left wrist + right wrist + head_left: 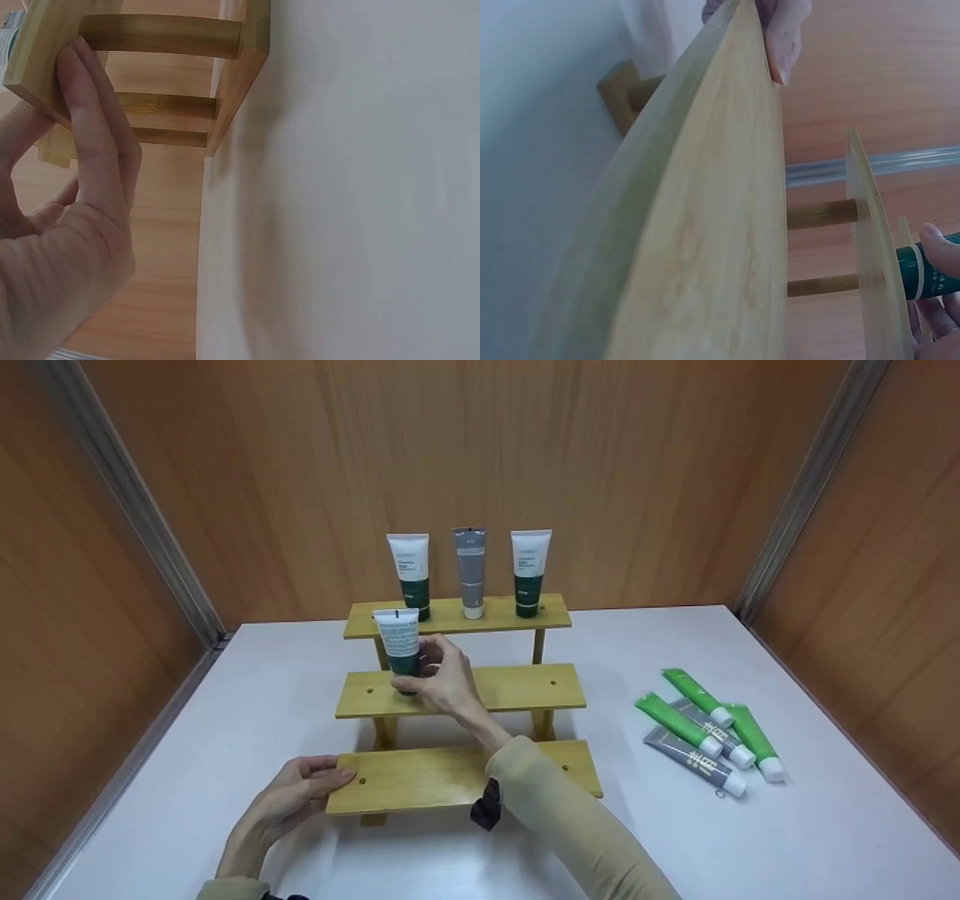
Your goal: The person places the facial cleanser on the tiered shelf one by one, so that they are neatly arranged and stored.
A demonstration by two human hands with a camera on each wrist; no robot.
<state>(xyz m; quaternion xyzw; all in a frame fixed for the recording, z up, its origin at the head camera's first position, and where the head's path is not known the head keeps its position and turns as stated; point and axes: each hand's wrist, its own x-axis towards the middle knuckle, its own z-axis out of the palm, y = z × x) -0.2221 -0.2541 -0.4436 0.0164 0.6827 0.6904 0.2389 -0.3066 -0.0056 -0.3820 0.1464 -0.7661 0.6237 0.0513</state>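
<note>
A three-tier wooden display rack (pixel 450 778) stands on the white table. My left hand (pixel 296 795) grips the left end of its lowest board, thumb on top and fingers (pixel 94 142) underneath. In my right hand (pixel 450 679) is a white and dark green squeeze tube (pixel 399 636), held upright by its lower part between thumb and fingers. Its cap end is at the left part of the middle board (pixel 517 688); the right wrist view shows the green end (pixel 922 271) right at the board's surface. On the top board stand two white-and-green tubes (pixel 409 561) (pixel 531 556) with a grey tube (pixel 471 566) between them.
Right of the rack lies a loose pile of green tubes (pixel 754 735) and grey tubes (pixel 694 757) with white caps. A small ring-like thing (pixel 721 793) lies beside them. Wooden panels (pixel 480 457) with metal corner posts (pixel 810 487) enclose the table's back and sides.
</note>
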